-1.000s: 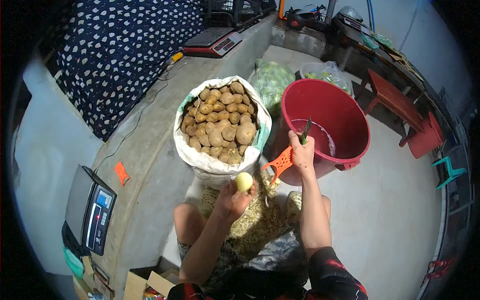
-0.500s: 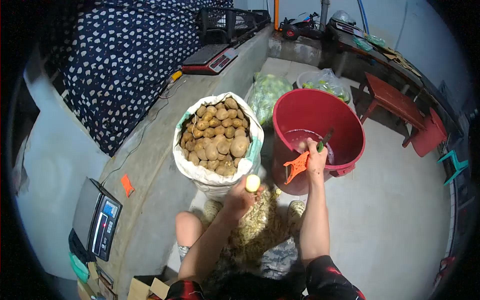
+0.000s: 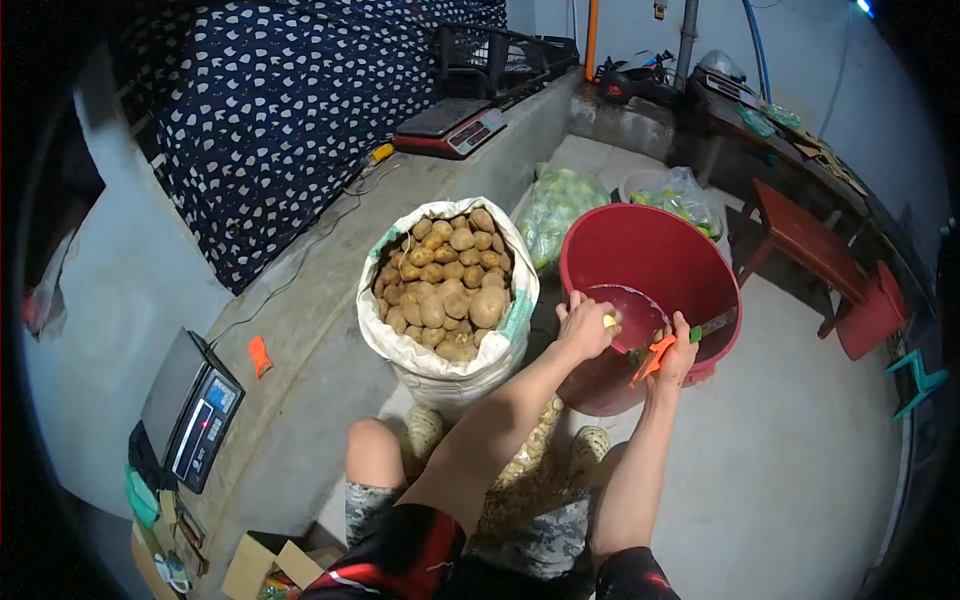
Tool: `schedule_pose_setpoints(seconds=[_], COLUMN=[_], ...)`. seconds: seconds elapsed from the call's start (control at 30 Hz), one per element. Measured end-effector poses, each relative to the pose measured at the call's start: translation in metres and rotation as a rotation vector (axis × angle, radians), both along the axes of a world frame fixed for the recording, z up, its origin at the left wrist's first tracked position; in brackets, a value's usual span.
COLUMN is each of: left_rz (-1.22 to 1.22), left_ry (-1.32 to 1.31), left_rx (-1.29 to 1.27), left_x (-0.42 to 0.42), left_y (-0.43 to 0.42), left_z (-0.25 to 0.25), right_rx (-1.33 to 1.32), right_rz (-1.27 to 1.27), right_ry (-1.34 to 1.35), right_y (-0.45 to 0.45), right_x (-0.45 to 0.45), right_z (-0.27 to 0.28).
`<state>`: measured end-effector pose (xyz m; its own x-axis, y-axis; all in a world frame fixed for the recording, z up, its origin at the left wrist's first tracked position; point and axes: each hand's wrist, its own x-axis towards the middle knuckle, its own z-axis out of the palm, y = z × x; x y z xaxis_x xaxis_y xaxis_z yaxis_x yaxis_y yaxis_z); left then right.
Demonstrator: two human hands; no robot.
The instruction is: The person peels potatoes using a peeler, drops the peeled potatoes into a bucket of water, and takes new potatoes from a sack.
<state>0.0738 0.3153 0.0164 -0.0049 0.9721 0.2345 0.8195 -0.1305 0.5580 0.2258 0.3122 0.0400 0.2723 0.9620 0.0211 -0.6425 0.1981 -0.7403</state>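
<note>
My left hand (image 3: pixel 588 328) is over the near left rim of the red bucket (image 3: pixel 650 240), its fingers closed around a peeled potato (image 3: pixel 609 321) that shows only as a small yellow patch. At the near right side of the same bucket, my right hand (image 3: pixel 676 358) grips an orange peeler (image 3: pixel 652 360). A knife with a green handle (image 3: pixel 695 335) is in that hand too, its blade pointing right inside the rim. Liquid lies in the bucket. Left of it stands an open white sack (image 3: pixel 440 375) full of unpeeled potatoes (image 3: pixel 440 280). Peelings (image 3: pixel 528 450) cover the floor between my feet.
A clear bag of green vegetables (image 3: pixel 560 215) sits behind the bucket. The ledge at left carries a red scale (image 3: pixel 450 130), a black scale (image 3: pixel 195 410) and another orange object (image 3: pixel 259 356). A red stool (image 3: pixel 810 240) stands to the right.
My left hand has moved right and up from beside the sack to the bucket, carrying the peeled potato. My right hand has shifted right and down, still holding peeler and knife. The view has turned slightly.
</note>
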Motion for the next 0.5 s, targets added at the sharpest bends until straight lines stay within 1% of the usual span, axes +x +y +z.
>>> schedule_pose_setpoints(seconds=[0.07, 0.13, 0.2, 0.23, 0.27, 0.33, 0.37, 0.43, 0.47, 0.5], left_rz=[-0.007, -0.060, -0.193, -0.229, -0.211, -0.196, -0.193, -0.138, -0.133, -0.077], left_ry=[-0.049, -0.071, 0.045, 0.085, 0.076, -0.127, -0.126, -0.415, -0.418, -0.435], left_rx=[0.132, 0.070, 0.266, 0.206, 0.192, 0.156, 0.156, -0.203, -0.201, -0.008], left_x=[-0.003, -0.013, -0.029, -0.036, -0.041, -0.063, -0.076, -0.104, -0.117, -0.129], left_y=[-0.010, -0.019, -0.032, -0.042, -0.050, -0.059, -0.067, -0.086, -0.094, -0.104], left_z=[-0.008, -0.017, -0.030, -0.024, -0.019, -0.035, -0.030, -0.021, -0.027, -0.036], right_rx=[0.004, -0.004, 0.042, 0.020, 0.000, -0.003, 0.002, 0.007, -0.001, -0.008], right_rz=[0.010, -0.057, -0.079, -0.083, -0.084, -0.086, -0.079, -0.062, -0.028, 0.005], right_ry=[-0.040, -0.257, -0.408, -0.523, -0.640, -0.640, -0.645, -0.652, -0.692, -0.732], right_y=[0.001, 0.006, 0.014, 0.007, -0.002, -0.001, -0.001, -0.005, -0.008, -0.010], right_x=[0.001, -0.002, -0.001, -0.002, -0.006, -0.010, -0.012, -0.021, -0.025, -0.029], right_z=[-0.004, -0.006, -0.022, -0.012, -0.001, -0.004, -0.005, -0.006, -0.003, -0.001])
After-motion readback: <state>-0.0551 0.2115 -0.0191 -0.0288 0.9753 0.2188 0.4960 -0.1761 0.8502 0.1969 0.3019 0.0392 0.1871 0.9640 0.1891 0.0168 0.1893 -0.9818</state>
